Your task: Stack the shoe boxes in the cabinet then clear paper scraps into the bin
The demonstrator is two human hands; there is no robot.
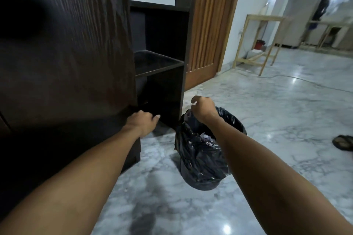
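Two bare forearms in the near field, reaching forward over grey-veined marble floor (267, 101). Left hand (142, 120) at the bottom corner of the dark wood cabinet (66, 63), fingers (154, 117) loosely curled and gripping nothing; contact with the cabinet edge cannot be told. Right hand (202, 108) raised above the bin (202, 177), fingers closed in a pinch on the gathered edge of the black bin liner (196, 150), pulling that edge up above the rim. Bin standing on the floor just beside the cabinet's right front corner, round and black, liner crumpled and glossy. Pale paper scraps (205, 136) visible inside the liner, near the top. Cabinet door or side panel filling the left of the view, blurred at the upper corner. Open shelves (158, 63) on the cabinet's right side, dark; contents of the lower compartments too dim to tell, no shoe boxes discernible. Brown slatted wooden door (210, 25) directly behind the cabinet. Dark sandal (343, 142) on the floor at the right edge, well apart from the bin. Further back, light wooden desk frame (263, 40) against the white wall, with a red container (259, 44) beneath it. Far right background blurred, with a dark-clothed person (322, 5) standing.
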